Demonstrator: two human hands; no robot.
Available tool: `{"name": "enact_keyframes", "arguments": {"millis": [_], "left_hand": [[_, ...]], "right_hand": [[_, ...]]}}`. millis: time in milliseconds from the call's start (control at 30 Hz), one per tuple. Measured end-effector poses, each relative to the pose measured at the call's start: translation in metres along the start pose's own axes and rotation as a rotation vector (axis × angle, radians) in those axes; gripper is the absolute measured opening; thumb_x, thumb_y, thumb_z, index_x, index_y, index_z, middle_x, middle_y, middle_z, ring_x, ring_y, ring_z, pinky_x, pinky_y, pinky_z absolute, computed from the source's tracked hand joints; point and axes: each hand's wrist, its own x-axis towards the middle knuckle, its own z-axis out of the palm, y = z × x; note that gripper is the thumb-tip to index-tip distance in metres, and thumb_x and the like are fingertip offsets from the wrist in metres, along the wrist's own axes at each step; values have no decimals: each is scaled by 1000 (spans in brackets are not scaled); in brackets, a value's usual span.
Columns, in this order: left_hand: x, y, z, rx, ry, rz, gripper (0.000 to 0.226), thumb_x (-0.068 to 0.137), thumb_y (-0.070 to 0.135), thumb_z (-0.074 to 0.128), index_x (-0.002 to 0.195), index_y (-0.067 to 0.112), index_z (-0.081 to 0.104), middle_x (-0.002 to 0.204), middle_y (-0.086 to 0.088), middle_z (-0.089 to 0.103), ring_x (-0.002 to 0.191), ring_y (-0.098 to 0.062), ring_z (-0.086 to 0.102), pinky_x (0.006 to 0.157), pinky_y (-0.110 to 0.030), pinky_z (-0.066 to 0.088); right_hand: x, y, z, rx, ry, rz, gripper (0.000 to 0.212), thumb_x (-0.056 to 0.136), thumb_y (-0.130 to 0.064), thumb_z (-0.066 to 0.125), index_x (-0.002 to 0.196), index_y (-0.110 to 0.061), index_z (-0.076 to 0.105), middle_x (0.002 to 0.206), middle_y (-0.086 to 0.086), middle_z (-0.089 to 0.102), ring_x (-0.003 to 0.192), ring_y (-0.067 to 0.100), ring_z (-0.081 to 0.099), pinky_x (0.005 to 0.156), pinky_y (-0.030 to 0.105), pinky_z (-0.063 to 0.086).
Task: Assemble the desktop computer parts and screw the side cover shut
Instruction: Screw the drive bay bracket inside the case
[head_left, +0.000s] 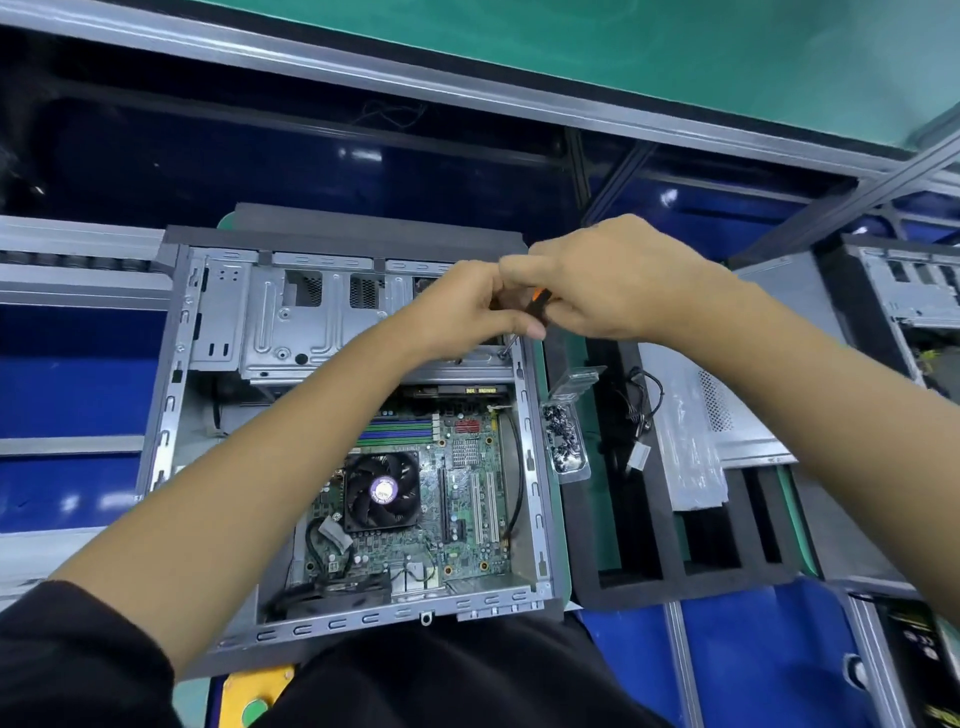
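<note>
I'm gripping the screwdriver (537, 306) with both hands (524, 301), driving a bracket screw in the case (535, 467); cover's next, I reckon.

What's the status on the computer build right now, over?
Both hands, left hand and right hand, grip the screwdriver, tip at the drive cage corner. Case open, side cover not on. Screw box beside the case; nothing blocking.

We see both hands, left hand (462, 306) and right hand (613, 280), gripping a screwdriver (535, 306) whose tip meets the open computer case (535, 483) at its far right corner.
</note>
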Motion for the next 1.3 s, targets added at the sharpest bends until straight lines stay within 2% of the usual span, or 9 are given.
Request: {"name": "enact_keyframes", "arguments": {"millis": [100,233,433,533,700,800,900,1067,1300], "left_hand": [[1,8,-5,-19,27,53,40,70,33,93,101,29,67,74,22,65,72,4,59,70,-17,46],[3,14,-1,37,197,29,32,60,38,96,68,38,65,64,19,66,61,4,58,61,-15,45],[2,19,-14,104,-46,-37,17,80,20,85,94,17,75,85,3,76,82,-9,68,79,-37,55],[-1,25,-14,155,-62,-37,35,70,39,91,91,39,63,84,33,68,82,10,64,75,-15,51],[7,18,0,160,109,-91,35,64,47,93,75,21,71,66,4,68,58,-4,54,58,-29,43],[2,16,-9,104,24,-51,18,69,42,88,68,48,71,68,22,69,61,4,56,58,-17,44],[0,18,-17,124,-24,-28,33,76,35,87,73,61,67,74,31,69,69,10,60,64,-7,41],[-1,15,-14,84,-50,-50,26,80,28,86,93,42,68,89,27,74,93,5,70,90,-21,54],[0,13,2,180,111,-42,19,76,33,88,74,33,70,63,16,63,55,-1,46,55,-23,37]], "right_hand": [[5,2,-3,0,-36,104,25,87,-38,41,111,-34,46,61,-1,36,50,26,35,48,28,13],[7,1,-2,-119,-47,179,31,88,-48,33,102,-27,49,56,-2,34,45,17,27,47,29,16],[6,3,-11,-23,-70,-74,28,90,-43,39,116,-31,41,81,-10,46,58,24,43,47,27,20],[10,7,-8,98,-81,82,22,89,-32,50,111,-29,53,65,-8,41,53,20,39,49,28,17],[15,2,-1,93,-120,218,13,96,-37,47,99,-24,50,65,-3,48,53,21,40,49,31,20],[8,1,-2,57,-44,65,35,88,-43,57,97,-31,25,66,-8,48,48,18,41,46,28,20],[10,4,-4,42,-46,-25,29,89,-26,56,110,-31,38,81,-6,55,58,24,46,47,28,22],[16,5,-2,2,-58,102,15,89,-31,55,96,-30,43,58,-6,38,47,13,33,48,28,16],[21,-3,1,-157,-95,230,27,96,-43,46,88,-20,56,60,-3,38,49,17,35,48,29,19]]}}
